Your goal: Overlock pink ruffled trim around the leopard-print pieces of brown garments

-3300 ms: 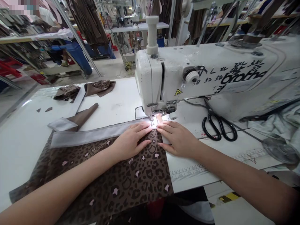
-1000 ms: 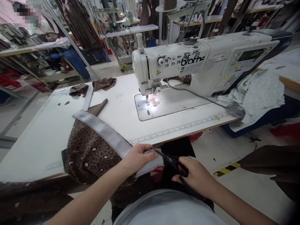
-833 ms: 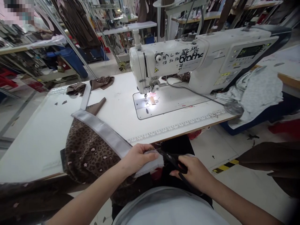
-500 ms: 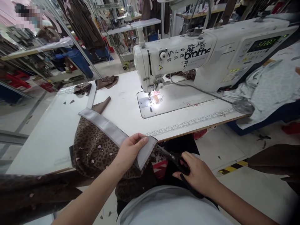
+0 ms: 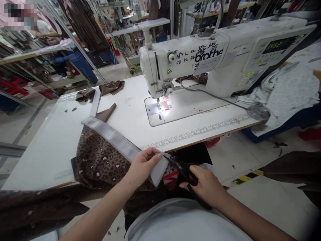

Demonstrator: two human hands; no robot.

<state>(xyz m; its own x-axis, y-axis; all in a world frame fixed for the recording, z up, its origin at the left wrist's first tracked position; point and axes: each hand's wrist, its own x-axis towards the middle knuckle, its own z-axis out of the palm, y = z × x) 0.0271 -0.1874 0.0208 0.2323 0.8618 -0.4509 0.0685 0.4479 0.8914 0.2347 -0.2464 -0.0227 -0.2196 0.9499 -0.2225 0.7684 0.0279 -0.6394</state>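
Note:
My left hand [image 5: 142, 166] pinches the end of a grey band [image 5: 117, 141] sewn along a brown leopard-print fabric piece [image 5: 100, 164], which hangs off the front edge of the sewing table [image 5: 50, 140]. Black scissors [image 5: 184, 168] are gripped in my right hand [image 5: 206, 185], with the blade tips at the band's end beside my left fingers. Both hands are over my lap, in front of the table. A white sewing machine [image 5: 200, 63] stands behind, its needle area lit.
Small leopard-print scraps [image 5: 105, 87] and a brown strip [image 5: 106, 112] lie at the table's far left. A grey cloth heap [image 5: 288, 90] lies right of the machine. More brown fabric [image 5: 30, 211] hangs at lower left. Other workstations fill the background.
Earlier both hands pressed the fabric flat at the needle. The piece has since been pulled off toward my lap, and my right hand has picked up the scissors and brought them to the band's end.

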